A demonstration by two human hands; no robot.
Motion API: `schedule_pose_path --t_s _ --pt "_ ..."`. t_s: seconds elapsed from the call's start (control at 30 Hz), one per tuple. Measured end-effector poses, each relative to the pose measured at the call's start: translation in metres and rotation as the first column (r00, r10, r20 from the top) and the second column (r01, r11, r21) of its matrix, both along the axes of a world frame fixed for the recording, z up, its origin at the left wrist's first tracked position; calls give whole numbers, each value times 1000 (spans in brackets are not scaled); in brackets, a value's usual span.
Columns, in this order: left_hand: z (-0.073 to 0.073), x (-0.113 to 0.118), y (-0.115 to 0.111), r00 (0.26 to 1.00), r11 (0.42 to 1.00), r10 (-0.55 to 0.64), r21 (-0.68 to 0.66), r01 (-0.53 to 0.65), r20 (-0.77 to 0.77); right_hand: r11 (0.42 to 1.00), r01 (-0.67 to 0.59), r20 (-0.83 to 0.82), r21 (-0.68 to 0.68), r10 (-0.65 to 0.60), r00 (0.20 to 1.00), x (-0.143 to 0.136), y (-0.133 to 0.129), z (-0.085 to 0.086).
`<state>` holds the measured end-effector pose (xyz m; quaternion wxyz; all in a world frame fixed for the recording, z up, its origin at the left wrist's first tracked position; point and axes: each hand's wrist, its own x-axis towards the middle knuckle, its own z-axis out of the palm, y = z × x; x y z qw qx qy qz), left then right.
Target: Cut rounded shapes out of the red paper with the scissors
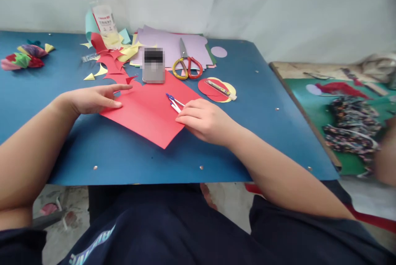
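A sheet of red paper [148, 112] lies on the blue table, one corner towards me and its left edge cut in curves. My left hand [93, 99] rests at that left edge, fingers stretched out and thumb on the paper. In my right hand [206, 120] is a blue and white drawing compass [173, 101], held over the right side of the sheet with its blue end pointing away. The fingers hide part of the compass. Red paper scraps [113, 65] lie beyond my left hand. Scissors [185, 61] with yellow and red handles lie behind the sheet.
A blurred-out device [154, 67] sits at the red sheet's far edge. Purple paper [167, 40] is stacked behind it. A plastic bottle [105, 22] stands among yellow scraps. Red and yellow paper circles [210, 90] lie right, under a small narrow case. Folded paper pieces [24, 57] lie far left.
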<state>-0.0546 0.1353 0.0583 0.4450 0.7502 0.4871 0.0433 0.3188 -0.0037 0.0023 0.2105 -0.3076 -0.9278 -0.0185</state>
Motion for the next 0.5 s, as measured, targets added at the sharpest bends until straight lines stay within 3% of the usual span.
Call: schedule_pose_path --t_s 0.07,0.13,0.3,0.4,0.5 --pt "-3 9 -4 1000 1000 18 22 -18 -11 1000 -3 29 -6 3 1000 0 -4 4" --pt "-9 17 -6 999 991 44 127 -43 -9 1000 6 61 3 -6 998 -1 -11 10" --pt "-35 17 2 997 902 47 431 -17 -61 983 -94 209 158 60 976 -18 -32 18" --pt "-48 6 13 963 821 100 567 63 -252 977 -177 218 115 149 964 -32 -44 14" --pt "-51 0 20 950 800 110 593 89 -291 966 -257 169 -3 254 952 -46 -54 8"
